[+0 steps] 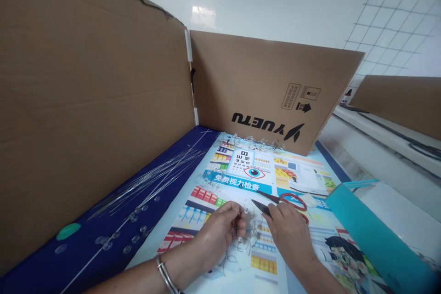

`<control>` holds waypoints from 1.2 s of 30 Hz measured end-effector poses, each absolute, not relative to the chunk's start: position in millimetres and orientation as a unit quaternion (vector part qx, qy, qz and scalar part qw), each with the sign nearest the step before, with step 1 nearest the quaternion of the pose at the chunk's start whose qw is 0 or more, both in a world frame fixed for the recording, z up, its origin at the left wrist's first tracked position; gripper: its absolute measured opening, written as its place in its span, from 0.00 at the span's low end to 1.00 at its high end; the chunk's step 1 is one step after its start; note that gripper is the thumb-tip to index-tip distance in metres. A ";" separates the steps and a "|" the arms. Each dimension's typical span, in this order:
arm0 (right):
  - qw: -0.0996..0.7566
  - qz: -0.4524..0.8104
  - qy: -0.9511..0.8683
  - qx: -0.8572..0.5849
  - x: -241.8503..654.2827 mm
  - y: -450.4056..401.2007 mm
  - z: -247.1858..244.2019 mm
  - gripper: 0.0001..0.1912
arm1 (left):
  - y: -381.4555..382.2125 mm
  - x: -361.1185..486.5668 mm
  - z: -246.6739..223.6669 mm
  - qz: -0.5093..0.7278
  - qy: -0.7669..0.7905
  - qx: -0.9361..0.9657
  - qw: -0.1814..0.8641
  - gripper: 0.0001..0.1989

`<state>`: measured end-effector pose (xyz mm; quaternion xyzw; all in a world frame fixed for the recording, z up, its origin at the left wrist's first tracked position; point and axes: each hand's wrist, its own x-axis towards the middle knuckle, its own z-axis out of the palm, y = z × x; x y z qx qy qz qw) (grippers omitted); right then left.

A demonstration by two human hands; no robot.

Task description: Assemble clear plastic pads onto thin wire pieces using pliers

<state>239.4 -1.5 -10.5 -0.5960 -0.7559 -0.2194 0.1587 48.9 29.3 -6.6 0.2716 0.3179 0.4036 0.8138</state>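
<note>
My left hand [225, 225] is closed in a pinch on a thin clear string. A loop of it with clear beads [254, 229] hangs beside the fingertips, over the printed sheet. In my right hand [291, 232] is a tool that looks like pliers [262, 207], with dark pointed jaws and a bit of red handle showing past the fingers. The jaws point left toward the string, close to my left fingertips; whether they touch it I cannot tell. Just beyond my right hand, red-handled scissors [293, 200] lie on the sheet.
Cardboard panels stand at the left [93, 82] and back [241, 82]. Long clear strands [155, 177] and several loose clear discs [135, 239] lie on the blue cloth, near a green oval piece [68, 231]. More clear pieces [255, 141] line the back panel. A teal box [375, 234] stands right.
</note>
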 end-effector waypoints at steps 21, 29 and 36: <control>0.236 -0.210 -0.750 -0.581 251.0 6.3 -31.7 0.12 | 31.8 46.5 -5.2 0.412 0.299 0.244 0.826 0.06; 0.253 -0.203 -0.754 -0.572 254.4 10.9 -37.4 0.14 | 32.6 45.8 -4.9 0.414 0.304 0.230 0.827 0.09; 0.263 -0.217 -0.756 -0.559 255.5 13.1 -37.0 0.17 | 36.5 45.0 -0.1 0.415 0.311 0.219 0.827 0.09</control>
